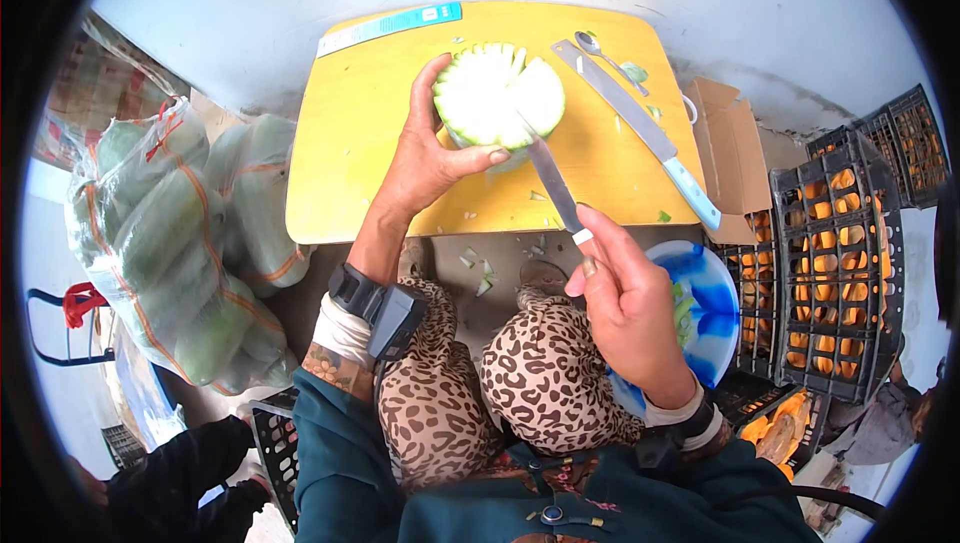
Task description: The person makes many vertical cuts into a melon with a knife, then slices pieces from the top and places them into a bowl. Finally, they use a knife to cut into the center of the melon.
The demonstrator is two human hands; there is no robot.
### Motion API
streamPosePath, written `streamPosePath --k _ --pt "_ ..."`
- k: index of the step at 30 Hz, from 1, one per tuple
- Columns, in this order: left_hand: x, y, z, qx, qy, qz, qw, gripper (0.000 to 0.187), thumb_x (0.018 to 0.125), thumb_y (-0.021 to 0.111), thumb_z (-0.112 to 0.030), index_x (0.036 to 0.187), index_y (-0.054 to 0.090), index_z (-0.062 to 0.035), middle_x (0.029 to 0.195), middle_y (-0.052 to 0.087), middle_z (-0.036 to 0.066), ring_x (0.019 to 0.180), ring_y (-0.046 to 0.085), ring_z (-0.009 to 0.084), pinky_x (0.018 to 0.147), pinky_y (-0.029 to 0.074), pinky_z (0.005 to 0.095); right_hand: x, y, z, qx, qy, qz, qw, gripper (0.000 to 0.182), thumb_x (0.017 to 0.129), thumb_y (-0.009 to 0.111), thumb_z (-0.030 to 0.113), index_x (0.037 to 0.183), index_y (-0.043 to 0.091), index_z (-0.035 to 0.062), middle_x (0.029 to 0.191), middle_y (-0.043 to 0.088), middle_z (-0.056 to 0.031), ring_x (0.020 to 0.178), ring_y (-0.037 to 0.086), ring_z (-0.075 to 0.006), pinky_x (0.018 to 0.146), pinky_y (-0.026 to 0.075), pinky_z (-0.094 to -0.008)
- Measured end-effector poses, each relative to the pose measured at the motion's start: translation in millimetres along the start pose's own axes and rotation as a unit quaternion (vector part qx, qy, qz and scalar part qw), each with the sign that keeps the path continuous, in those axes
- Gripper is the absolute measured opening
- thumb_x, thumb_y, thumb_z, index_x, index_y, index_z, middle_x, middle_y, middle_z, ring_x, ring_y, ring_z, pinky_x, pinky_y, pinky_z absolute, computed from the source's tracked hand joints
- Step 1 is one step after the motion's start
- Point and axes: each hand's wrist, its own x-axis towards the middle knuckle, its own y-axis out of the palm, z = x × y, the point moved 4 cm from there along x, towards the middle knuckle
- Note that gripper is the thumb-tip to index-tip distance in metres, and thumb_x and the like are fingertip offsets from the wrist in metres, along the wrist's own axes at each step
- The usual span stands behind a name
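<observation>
Knife (552, 183) at cut melon (480, 113) — both hands engaged.
Left hand (428, 165): forearm extended forward, thumb braced on the near side, fingers curved around the left side; grip closed on the melon, which is positioned over the yellow table (370, 143). Whether its base touches the tabletop cannot be told. Right hand (632, 308): forearm angled forward and to the left, fingers closed around the knife handle, thumb and index finger toward the blade — blade directed away from the body, tip end at the melon's pale cut face. Second knife (625, 108) lies to the right.
</observation>
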Motion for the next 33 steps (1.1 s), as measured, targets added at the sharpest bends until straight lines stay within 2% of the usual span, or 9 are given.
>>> streamPosePath --k 2,5,8,14,23,26,29,32,33 --pt "0 1 0 -0.009 -0.002 0.0 1.0 0.114 0.061 0.09 -0.012 0.152 0.02 -0.0104 0.145 0.039 0.015 0.136 0.04 0.0284 0.113 0.038 0.0413 3 5 7 -0.012 -0.003 -0.007 1.0 0.045 0.093 0.045 -0.01 0.137 0.051 -0.001 0.093 0.065 -0.0114 0.073 0.061 -0.0113 0.068 0.051 -0.0254" --pt "2 -2 4 0.016 0.014 0.0 1.0 0.114 0.061 0.09 -0.012 0.152 0.021 -0.0105 0.145 0.038 0.015 0.137 0.039 0.0281 0.113 0.038 0.0407 0 13 7 -0.07 -0.058 -0.049 0.995 0.043 0.093 0.046 -0.01 0.136 0.051 -0.0013 0.088 0.067 -0.014 0.071 0.062 -0.0126 0.069 0.052 -0.0266" --pt "0 1 2 -0.015 -0.001 -0.005 1.0 0.115 0.06 0.091 -0.013 0.152 0.021 -0.0098 0.145 0.038 0.015 0.137 0.039 0.0279 0.113 0.038 0.04 0 14 4 -0.049 -0.047 -0.048 0.997 0.043 0.093 0.046 -0.01 0.135 0.052 -0.0015 0.089 0.068 -0.0169 0.071 0.064 -0.0143 0.07 0.052 -0.0277" --pt "2 -2 5 0.001 0.016 -0.006 1.0 0.112 0.061 0.09 -0.012 0.151 0.022 -0.0083 0.145 0.038 0.015 0.136 0.039 0.0275 0.113 0.038 0.0393 -8 14 4 -0.057 -0.086 -0.05 0.993 0.044 0.094 0.047 -0.009 0.137 0.05 -0.0005 0.088 0.067 -0.0161 0.072 0.065 -0.015 0.07 0.052 -0.0285" --pt "0 3 1 -0.022 0.003 -0.004 1.0 0.113 0.061 0.09 -0.015 0.151 0.022 -0.0091 0.144 0.039 0.014 0.136 0.04 0.0273 0.113 0.038 0.0391 -16 15 11 -0.07 -0.036 -0.036 0.996 0.044 0.094 0.049 -0.008 0.138 0.048 -0.0023 0.089 0.067 -0.0167 0.074 0.065 -0.0167 0.075 0.054 -0.0295" --pt "1 1 4 -0.004 0.009 -0.008 1.0 0.113 0.061 0.09 -0.015 0.151 0.022 -0.0095 0.144 0.039 0.014 0.136 0.04 0.0272 0.113 0.038 0.0393 -18 21 13 -0.072 -0.06 -0.059 0.994 0.044 0.095 0.048 -0.007 0.139 0.047 -0.0022 0.089 0.067 -0.0172 0.074 0.065 -0.0179 0.074 0.054 -0.0311" --pt "0 3 1 -0.018 0.0 -0.006 1.0 0.113 0.061 0.09 -0.015 0.151 0.022 -0.0093 0.144 0.04 0.014 0.136 0.04 0.0272 0.113 0.038 0.0396 -18 22 14 -0.07 -0.053 -0.068 0.994 0.045 0.094 0.047 -0.007 0.139 0.046 -0.0024 0.09 0.067 -0.0186 0.073 0.066 -0.0201 0.072 0.054 -0.0321" --pt "1 2 3 -0.016 0.005 -0.003 1.0 0.113 0.061 0.09 -0.015 0.151 0.022 -0.009 0.144 0.039 0.014 0.136 0.04 0.0276 0.113 0.038 0.0397 -9 25 15 -0.061 -0.055 -0.033 0.996 0.055 0.086 0.049 -0.011 0.14 0.039 -0.0069 0.102 0.063 -0.0291 0.078 0.067 -0.034 0.074 0.054 -0.0388" --pt "1 2 3 -0.015 0.007 -0.002 1.0 0.113 0.061 0.09 -0.016 0.151 0.022 -0.0088 0.144 0.039 0.014 0.136 0.04 0.0277 0.113 0.038 0.0398 -7 25 14 -0.064 -0.058 -0.033 0.996 0.055 0.086 0.049 -0.012 0.14 0.039 -0.0071 0.102 0.063 -0.0289 0.078 0.067 -0.0339 0.073 0.053 -0.039"
